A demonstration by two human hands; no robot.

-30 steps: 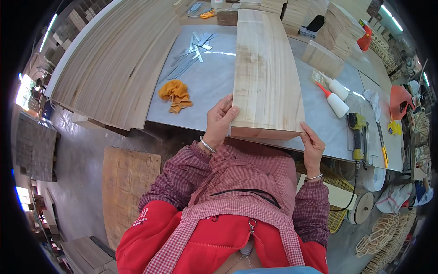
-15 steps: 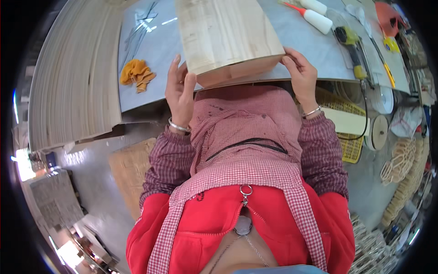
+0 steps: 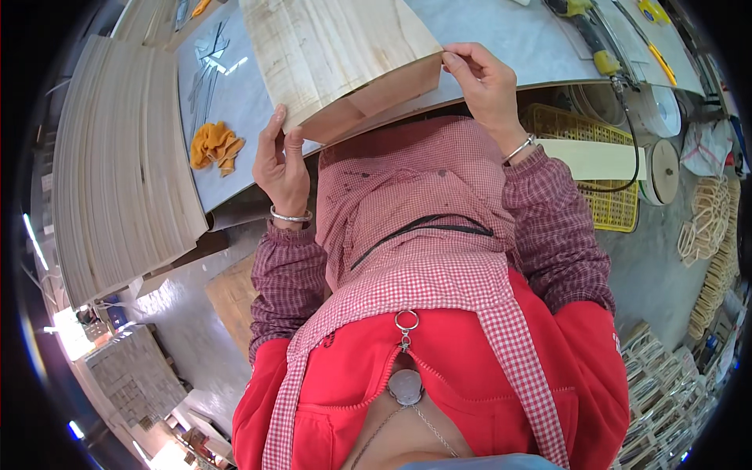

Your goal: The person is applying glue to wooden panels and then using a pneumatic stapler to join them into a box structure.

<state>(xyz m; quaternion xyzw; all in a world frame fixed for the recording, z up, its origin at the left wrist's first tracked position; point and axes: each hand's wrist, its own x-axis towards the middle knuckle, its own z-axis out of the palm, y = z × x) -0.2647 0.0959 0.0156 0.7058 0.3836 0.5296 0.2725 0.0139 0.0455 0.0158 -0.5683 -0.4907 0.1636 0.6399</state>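
A workshop with a grey, shiny floor (image 3: 168,301) surrounds a bench (image 3: 544,55) with a pale grey top, which crosses the top of the frame. At the left, a long stack of thin wooden boards (image 3: 125,164) fans along a curve. In the upper centre, a pale wooden box (image 3: 345,59) sits on the bench, slightly turned, its grained top and narrow front side facing the wearer.

The left hand (image 3: 282,168) is at the box's near left corner, fingertips at the edge and thumb by the front; whether its grip is closed on the wood is hard to tell from this angle. The right hand (image 3: 487,82) has its grip closed on the near right corner, pinched between thumb and fingers.

Left of the box lie a crumpled orange cloth (image 3: 215,146) and, above it, some scattered metal strips (image 3: 210,56). In the upper right is a yellow-and-black power tool (image 3: 589,35) with a dark hose. Below the bench's edge at right stands a yellow plastic crate (image 3: 611,205). The wearer has a red jacket (image 3: 337,384), a red-and-white checked apron (image 3: 407,196) and a silver bracelet on each wrist.
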